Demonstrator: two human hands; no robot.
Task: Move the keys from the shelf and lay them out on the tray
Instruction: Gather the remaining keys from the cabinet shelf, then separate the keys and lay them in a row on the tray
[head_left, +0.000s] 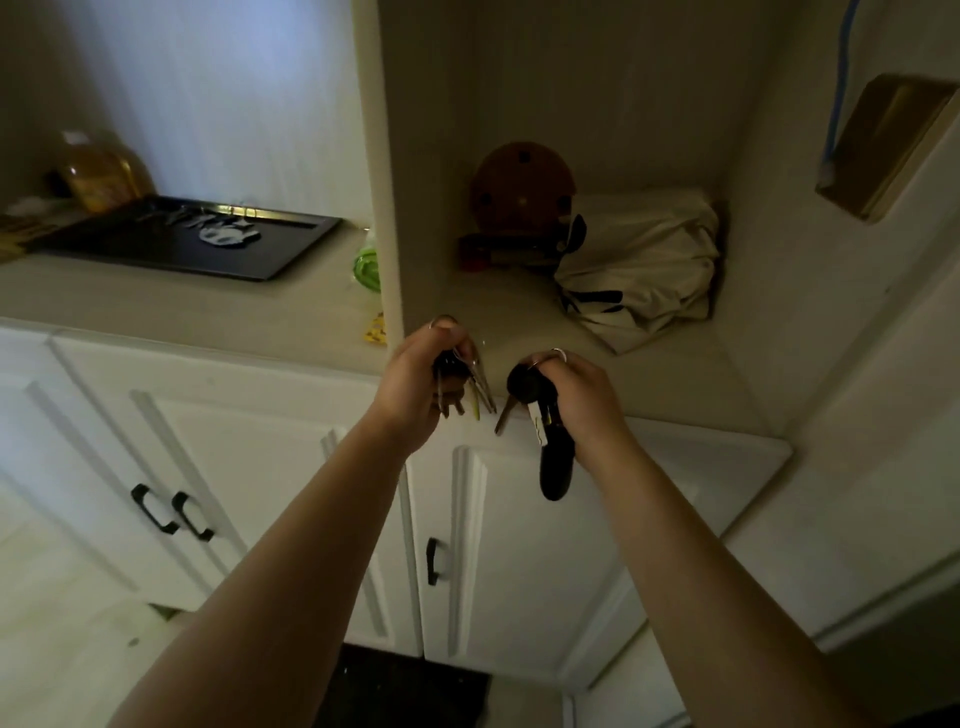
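Metal keys hang from both fists: the left hand (415, 387) is closed on a bunch of plain keys (470, 387), the right hand (584, 395) on a bunch with a black fob (537, 415) dangling below. Both hover at the front lip of the shelf (649, 384), clear of its surface. Deeper in sit a cream bag (639, 270) and a brown round object (522, 187). Well to the left, the black tray (291, 249) on the counter already holds some keys (218, 223). Judged so, this is the carry step; next comes a swing left and setting each bunch down flat, apart from those lying there.
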